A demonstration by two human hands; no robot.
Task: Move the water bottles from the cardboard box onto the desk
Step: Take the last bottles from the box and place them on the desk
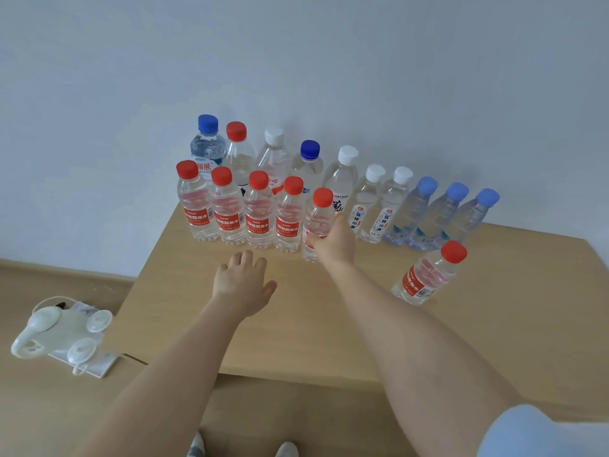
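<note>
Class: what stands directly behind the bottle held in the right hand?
A white-capped bottle stands behind the held bottle; its base is covered by that bottle and the right hand.

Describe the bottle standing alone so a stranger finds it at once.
Start at the wooden desk against the white wall, where bottles stand in rows. The lone bottle stands nearer the front edge, right of the right hand. Red cap, red label, touching no neighbour.

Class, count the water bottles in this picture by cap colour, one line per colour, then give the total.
Red caps: 7
White caps: 4
Dark blue caps: 2
Light blue caps: 3
Total: 16 bottles
</note>
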